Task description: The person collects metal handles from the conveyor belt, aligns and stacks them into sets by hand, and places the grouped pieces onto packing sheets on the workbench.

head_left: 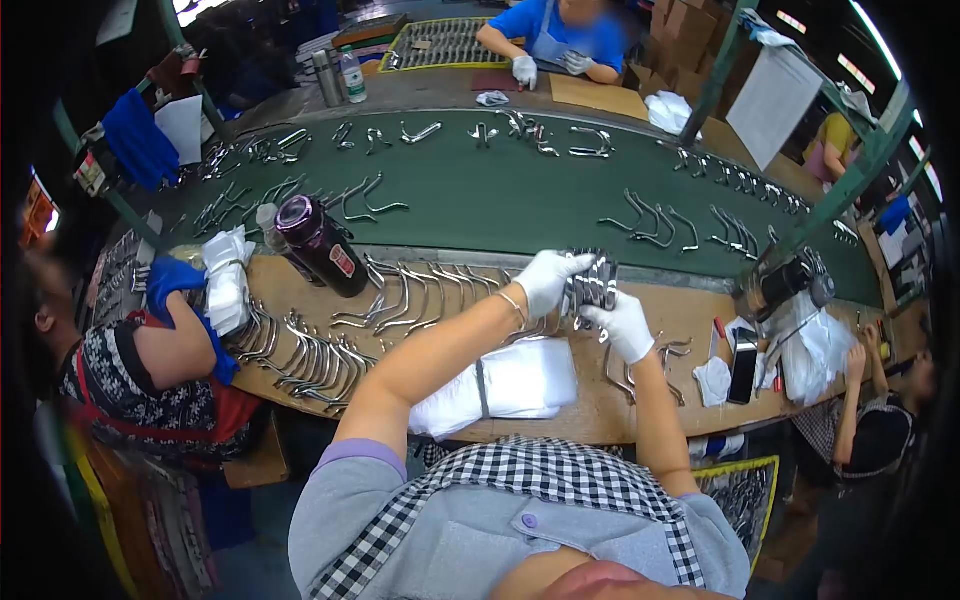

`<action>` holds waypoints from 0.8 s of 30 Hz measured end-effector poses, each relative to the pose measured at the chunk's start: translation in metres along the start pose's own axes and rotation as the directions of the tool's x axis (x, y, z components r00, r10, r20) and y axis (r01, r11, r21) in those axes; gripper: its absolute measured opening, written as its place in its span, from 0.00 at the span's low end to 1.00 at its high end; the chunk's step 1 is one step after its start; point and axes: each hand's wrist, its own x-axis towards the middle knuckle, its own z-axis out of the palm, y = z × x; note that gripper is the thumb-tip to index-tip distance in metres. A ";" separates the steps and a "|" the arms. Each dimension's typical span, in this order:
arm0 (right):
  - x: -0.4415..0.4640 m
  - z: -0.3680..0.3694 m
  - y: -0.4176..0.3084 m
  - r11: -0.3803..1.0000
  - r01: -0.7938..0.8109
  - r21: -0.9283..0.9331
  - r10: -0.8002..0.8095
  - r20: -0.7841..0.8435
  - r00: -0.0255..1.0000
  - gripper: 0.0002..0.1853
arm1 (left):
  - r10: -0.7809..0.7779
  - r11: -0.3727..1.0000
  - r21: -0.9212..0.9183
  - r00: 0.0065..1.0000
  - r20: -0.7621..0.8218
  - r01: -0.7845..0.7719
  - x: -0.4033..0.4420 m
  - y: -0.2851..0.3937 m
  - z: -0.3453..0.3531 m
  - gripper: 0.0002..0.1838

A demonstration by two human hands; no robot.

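Observation:
A cluster of shiny metal parts [592, 284] is held up between my two white-gloved hands, over the far edge of the wooden worktop. My left hand [552, 280] has its fingers closed on the upper left side of the cluster. From the lower right, my right hand [622, 325] grips the same parts. Below them lies a stack of white bags [520, 380] with a dark band around it. Curved metal handles [405, 300] stand in rows on the worktop to the left, and a few more [675, 365] lie to the right.
Beyond the worktop [500, 428] runs a green belt [470, 200] carrying metal parts. A purple flask [322, 245] stands left; a phone [743, 366] and plastic bags [815, 350] lie right. Co-workers sit at the left [140, 370], right [870, 430] and across the belt [570, 40].

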 end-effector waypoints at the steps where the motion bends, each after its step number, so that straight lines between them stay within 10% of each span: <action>1: -0.009 0.000 0.008 1.000 -0.014 0.009 0.014 -0.049 0.999 0.12 | -0.040 0.999 -0.019 0.999 -0.029 0.039 -0.006 -0.007 0.011 0.10; 4: -0.033 -0.002 0.033 0.994 -0.111 0.002 0.110 -0.118 0.987 0.08 | -0.243 0.910 0.294 0.950 -0.196 0.293 -0.016 -0.027 0.020 0.08; 5: -0.042 -0.001 0.034 0.983 -0.172 0.056 0.178 -0.128 0.976 0.07 | -0.223 0.973 0.024 0.963 -0.154 0.229 -0.012 -0.047 0.019 0.08; 16: -0.060 -0.016 0.039 0.964 -0.248 0.091 0.261 -0.182 0.948 0.10 | -0.186 0.982 -0.034 0.980 -0.066 0.184 -0.019 -0.068 0.009 0.11; 18: -0.060 -0.020 0.058 0.998 -0.023 -0.061 0.013 -0.154 0.988 0.13 | -0.298 0.953 -0.072 0.954 -0.024 0.295 -0.028 -0.059 0.015 0.17; 24: -0.067 -0.024 0.047 0.975 -0.171 -0.143 0.153 -0.127 0.980 0.13 | -0.278 0.956 -0.055 0.952 0.128 0.287 -0.036 -0.054 0.021 0.33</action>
